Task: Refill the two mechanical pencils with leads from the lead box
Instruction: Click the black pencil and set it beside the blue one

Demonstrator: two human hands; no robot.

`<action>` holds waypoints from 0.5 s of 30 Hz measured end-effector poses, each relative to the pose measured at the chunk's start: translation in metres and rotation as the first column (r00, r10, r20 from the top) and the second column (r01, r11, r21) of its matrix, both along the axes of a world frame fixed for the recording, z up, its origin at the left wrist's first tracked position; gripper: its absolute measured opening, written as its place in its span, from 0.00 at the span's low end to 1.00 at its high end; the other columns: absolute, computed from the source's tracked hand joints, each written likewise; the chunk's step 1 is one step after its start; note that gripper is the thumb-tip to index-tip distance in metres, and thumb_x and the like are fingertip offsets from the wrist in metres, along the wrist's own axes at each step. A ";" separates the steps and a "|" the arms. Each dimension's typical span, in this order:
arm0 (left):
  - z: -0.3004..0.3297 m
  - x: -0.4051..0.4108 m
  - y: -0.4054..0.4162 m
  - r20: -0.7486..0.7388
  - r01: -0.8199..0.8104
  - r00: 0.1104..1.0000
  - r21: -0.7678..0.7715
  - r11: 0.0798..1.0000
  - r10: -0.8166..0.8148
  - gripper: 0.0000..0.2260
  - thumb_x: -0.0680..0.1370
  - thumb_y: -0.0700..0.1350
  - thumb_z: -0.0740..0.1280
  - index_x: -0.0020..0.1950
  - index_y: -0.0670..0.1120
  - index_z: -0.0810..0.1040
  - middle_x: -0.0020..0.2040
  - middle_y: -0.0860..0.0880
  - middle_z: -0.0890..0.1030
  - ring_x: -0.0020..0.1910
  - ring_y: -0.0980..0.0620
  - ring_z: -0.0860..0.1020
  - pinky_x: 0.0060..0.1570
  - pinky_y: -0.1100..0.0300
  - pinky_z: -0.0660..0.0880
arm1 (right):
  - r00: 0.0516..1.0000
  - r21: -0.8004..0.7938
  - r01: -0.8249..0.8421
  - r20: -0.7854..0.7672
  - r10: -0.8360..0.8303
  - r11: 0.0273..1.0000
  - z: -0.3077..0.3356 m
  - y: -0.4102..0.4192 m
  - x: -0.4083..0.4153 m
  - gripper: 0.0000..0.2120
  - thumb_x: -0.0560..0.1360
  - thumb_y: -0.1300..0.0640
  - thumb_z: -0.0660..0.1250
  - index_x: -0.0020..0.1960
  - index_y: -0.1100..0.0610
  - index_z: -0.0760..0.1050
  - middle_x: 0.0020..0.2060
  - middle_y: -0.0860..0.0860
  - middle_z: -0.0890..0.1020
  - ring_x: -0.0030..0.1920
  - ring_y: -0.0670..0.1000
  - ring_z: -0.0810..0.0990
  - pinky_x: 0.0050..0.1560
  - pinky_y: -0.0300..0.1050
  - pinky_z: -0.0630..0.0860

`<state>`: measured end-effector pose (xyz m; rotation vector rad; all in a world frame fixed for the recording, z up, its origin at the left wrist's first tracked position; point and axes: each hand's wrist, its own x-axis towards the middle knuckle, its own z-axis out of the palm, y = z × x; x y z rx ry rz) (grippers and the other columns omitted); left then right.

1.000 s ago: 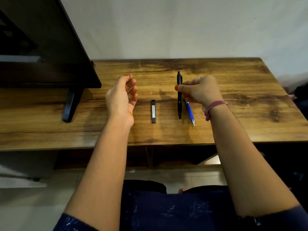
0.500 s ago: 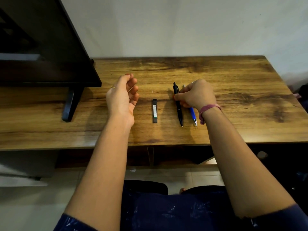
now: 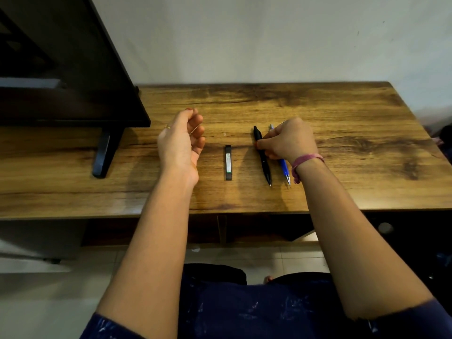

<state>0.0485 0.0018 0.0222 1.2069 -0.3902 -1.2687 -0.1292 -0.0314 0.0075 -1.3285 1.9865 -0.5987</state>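
Head view: slim black plastic mechanical pencil (image 3: pixel 262 156) pinched near its cap by right hand (image 3: pixel 289 140), mid-desk.
Left hand (image 3: pixel 180 140): loosely curled, nothing held.
Handling: judged light, rigid, slippery; best gripped mid-barrel.

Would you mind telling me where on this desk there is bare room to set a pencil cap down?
Bare wood lies right of the blue pencil toward the desk edge, and behind both hands to the wall. It is crowded between the lead box and black pencil.
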 end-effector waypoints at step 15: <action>0.000 0.002 0.000 0.400 0.154 0.903 0.046 0.987 -0.159 0.03 0.77 0.43 0.67 0.45 0.47 0.79 0.40 0.51 0.82 0.39 0.56 0.79 0.39 0.64 0.76 | 1.000 -0.086 -0.012 -0.026 0.010 0.996 0.014 0.006 -0.002 0.06 0.70 0.55 0.75 0.37 0.55 0.81 0.35 0.54 0.85 0.37 0.49 0.84 0.46 0.47 0.82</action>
